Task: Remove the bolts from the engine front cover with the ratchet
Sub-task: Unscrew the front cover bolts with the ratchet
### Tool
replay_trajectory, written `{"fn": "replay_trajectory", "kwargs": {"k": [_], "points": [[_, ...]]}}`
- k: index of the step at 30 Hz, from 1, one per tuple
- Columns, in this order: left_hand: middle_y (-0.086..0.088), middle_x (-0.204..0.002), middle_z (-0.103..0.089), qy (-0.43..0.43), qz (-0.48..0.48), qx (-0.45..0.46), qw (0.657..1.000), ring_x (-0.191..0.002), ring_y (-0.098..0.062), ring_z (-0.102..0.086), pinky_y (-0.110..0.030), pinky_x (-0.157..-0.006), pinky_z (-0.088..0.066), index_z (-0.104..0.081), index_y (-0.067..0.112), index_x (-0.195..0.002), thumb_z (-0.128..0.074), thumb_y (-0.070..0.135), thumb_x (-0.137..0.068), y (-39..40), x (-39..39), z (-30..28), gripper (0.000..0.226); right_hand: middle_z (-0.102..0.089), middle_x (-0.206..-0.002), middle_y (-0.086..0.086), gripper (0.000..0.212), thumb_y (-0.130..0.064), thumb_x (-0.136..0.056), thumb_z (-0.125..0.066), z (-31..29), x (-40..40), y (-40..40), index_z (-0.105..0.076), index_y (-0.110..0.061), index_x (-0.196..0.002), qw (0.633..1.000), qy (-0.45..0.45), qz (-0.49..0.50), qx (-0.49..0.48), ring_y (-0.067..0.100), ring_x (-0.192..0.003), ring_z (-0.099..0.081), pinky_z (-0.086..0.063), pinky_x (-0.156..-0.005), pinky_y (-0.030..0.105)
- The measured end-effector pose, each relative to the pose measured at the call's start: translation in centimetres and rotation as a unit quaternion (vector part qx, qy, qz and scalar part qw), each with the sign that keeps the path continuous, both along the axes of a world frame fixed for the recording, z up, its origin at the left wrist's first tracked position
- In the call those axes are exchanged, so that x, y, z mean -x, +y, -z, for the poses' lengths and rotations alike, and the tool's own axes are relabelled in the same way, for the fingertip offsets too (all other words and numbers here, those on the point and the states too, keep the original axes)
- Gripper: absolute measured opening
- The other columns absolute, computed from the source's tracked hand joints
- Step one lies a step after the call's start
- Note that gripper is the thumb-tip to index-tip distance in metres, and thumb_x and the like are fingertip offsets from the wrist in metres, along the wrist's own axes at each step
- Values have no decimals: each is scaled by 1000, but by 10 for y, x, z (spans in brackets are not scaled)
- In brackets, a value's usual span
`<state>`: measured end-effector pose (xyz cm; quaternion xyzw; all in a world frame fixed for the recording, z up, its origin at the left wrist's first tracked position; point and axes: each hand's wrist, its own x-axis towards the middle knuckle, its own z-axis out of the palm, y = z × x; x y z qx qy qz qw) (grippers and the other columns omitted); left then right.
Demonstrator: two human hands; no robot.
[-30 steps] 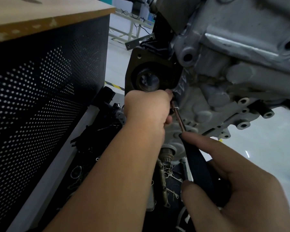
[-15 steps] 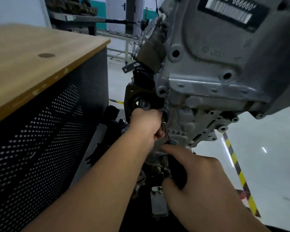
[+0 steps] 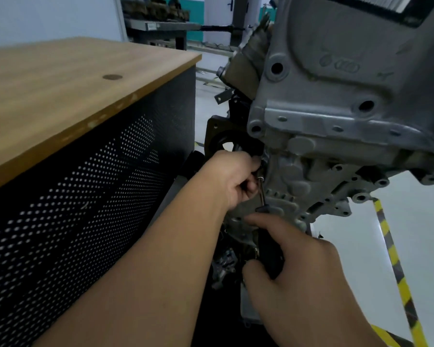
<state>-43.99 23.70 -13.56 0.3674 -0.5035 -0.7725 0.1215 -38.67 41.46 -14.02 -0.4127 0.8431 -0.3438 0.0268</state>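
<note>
The grey cast engine front cover (image 3: 336,101) hangs at the upper right, with several open bolt holes along its lower edge. A ratchet (image 3: 262,196) with a thin metal shank and black handle runs up along the cover's left side. My left hand (image 3: 232,179) curls around the ratchet's head end, pressed against the cover; the bolt under it is hidden. My right hand (image 3: 296,269) grips the black handle lower down, index finger stretched along it.
A wooden-topped workbench (image 3: 60,91) with a black perforated front (image 3: 85,209) stands close on the left. Dark engine parts lie below the hands. Yellow-black floor tape (image 3: 393,251) runs at the right. A shelf rack (image 3: 161,23) stands far back.
The view has lifted and pulled back, so more of the cover and bench top shows. Both hands keep their hold on the ratchet, and the handle has barely swung.
</note>
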Motion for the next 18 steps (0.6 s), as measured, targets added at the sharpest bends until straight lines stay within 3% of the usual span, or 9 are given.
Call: {"fn": "replay_trajectory", "kwargs": {"k": [2, 4, 8, 10, 12, 14, 16, 18], "points": [[1, -53, -43, -8, -1, 34, 999, -27, -5, -31, -13, -36, -31, -55, 12, -84, -55, 5, -101, 2, 2, -1, 19, -53, -71, -20, 67, -49, -66, -44, -1, -3, 4, -21, -68, -125, 994, 82, 26, -64, 7, -80, -65, -48, -63, 25], [1, -55, -43, -17, -3, 55, 998, -27, -5, -30, -13, -37, -29, -54, 15, -89, -52, 6, -101, 5, 1, -3, 15, -46, -72, -15, 71, -52, -74, -48, -2, -4, 6, -6, -62, -131, 983, 135, 47, -112, 15, -84, -66, -45, -62, 29], [-11, -69, -52, -14, -24, 70, 997, -39, -15, -34, -17, -44, -28, -59, 11, -95, -55, 10, -98, 17, -15, -10, 4, -48, -74, -16, 68, -45, -74, -49, -7, -7, 0, -16, -61, -131, 988, 115, 44, -91, 13, -72, -55, -44, -60, 28], [-18, -80, -63, -20, 9, 75, 997, -50, -22, -51, -23, -49, -41, -67, 3, -95, -59, 12, -94, 27, -33, -9, 12, -53, -72, -18, 60, -45, -67, -42, -8, -8, -3, -32, -61, -124, 994, 81, 46, -64, 8, -63, -49, -41, -56, 28], [-21, -93, -73, -7, 58, 40, 997, -78, -33, -69, -35, -71, -57, -73, 2, -100, -62, 18, -94, 39, -57, -5, 20, -55, -70, -18, 48, -46, -66, -42, -8, -8, -5, -41, -55, -113, 996, 51, 51, -56, 4, -61, -51, -38, -52, 26], [-17, -99, -77, 17, 89, 11, 996, -95, -34, -74, -44, -88, -60, -78, 9, -98, -63, 21, -95, 52, -81, -5, 20, -58, -74, -16, 39, -46, -68, -45, -7, -12, -5, -34, -50, -105, 997, 27, 58, -39, 8, -64, -57, -42, -52, 30], [-9, -82, -76, 52, 104, -18, 993, -76, -25, -75, -34, -71, -61, -79, 14, -76, -63, 21, -96, 57, -92, -6, 27, -60, -74, -10, 38, -46, -67, -47, -7, -17, -6, -27, -41, -98, 997, 9, 77, -2, 17, -66, -63, -52, -58, 39], [-8, -72, -73, 69, 83, -62, 992, -63, -21, -72, -26, -59, -56, -75, 14, -64, -61, 21, -99, 59, -93, -5, 39, -62, -73, -9, 35, -48, -69, -50, -6, -19, -6, -28, -37, -94, 996, -23, 77, 32, 13, -66, -64, -56, -60, 43]]}}
